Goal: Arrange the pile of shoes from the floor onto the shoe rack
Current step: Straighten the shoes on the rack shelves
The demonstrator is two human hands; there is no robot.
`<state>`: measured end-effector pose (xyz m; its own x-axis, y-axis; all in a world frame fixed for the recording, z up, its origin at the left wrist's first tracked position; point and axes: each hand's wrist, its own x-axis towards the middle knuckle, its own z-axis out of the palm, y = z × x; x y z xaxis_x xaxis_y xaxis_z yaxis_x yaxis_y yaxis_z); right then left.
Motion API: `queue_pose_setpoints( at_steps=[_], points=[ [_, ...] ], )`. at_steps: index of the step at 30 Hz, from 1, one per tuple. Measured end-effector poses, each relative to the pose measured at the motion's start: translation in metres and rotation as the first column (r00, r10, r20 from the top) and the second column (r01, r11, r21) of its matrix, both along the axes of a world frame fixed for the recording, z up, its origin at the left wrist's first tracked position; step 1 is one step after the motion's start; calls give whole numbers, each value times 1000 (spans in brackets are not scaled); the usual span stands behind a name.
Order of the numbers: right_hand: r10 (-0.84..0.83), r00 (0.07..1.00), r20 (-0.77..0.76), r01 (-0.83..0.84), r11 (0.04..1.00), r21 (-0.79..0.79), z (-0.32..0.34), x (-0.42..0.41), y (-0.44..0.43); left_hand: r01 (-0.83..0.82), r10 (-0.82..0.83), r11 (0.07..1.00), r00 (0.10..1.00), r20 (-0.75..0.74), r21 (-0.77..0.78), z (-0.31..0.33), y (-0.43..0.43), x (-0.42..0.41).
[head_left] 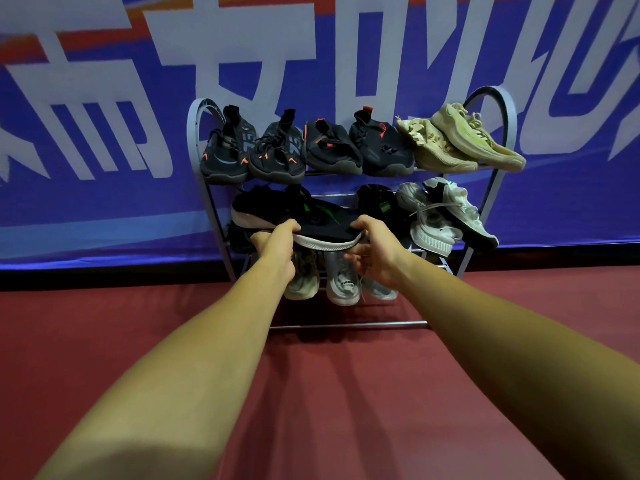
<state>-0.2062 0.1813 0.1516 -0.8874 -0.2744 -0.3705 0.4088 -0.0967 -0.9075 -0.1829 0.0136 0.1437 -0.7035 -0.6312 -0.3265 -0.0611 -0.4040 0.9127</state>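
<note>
Banner (pixel 104 188): blue, with big white characters and an orange band at the top, it covers the wall behind the rack.
Shoe rack (pixel 194 133): a grey metal frame with arched ends and three tiers stands on the floor against the banner.
Top tier, left: two dark grey sneakers (pixel 270 154) with orange marks lie side by side, toes forward.
Left hand (pixel 277 247): it grasps the held shoe's near edge, thumb on top and fingers curled under the sole.
Black sneaker (pixel 294 213): it has green marks and a white sole, lies lengthwise at the left of the middle tier, and is held by both hands.
Beneath it: a dark shoe (pixel 239 237) shows at the rack's left, largely hidden.
Bottom tier: pale grey shoes (pixel 341 284) poke out, partly covered by the hands.
Top tier, middle: two black sneakers (pixel 377 147) with red marks sit here.
Right hand (pixel 375 251): it clasps the sneaker's toe end, thumb over the upper and fingers bent below.
Middle tier, centre: another black shoe (pixel 375 202) with a green mark sits back in shadow.
Top tier, right: two beige sneakers (pixel 446 147) overlap, the outer one overhanging the frame.
Middle tier, right: white sneakers (pixel 450 216) are piled loosely.
Floor (pixel 329 393): dull red and smooth.
</note>
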Motion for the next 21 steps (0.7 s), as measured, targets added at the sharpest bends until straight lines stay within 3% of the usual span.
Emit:
queue_pose_setpoints(
  at_steps=[4,8,14,21],
  points=[
    [-60,995,-83,63,997,33,1,0,-2,66,-67,997,997,-32,-30,1,-4,-2],
    [-46,997,-59,48,998,36,-5,0,5,151,-153,987,988,-30,-55,-1,1,-3],
    [12,1000,10,-12,1000,-1,-8,-3,24,458,-452,879,889,74,-134,6,10,7],
    [2,999,-40,-6,993,-118,-10,-5,26,431,-431,898,902,25,-91,11,27,8]
  ],
)
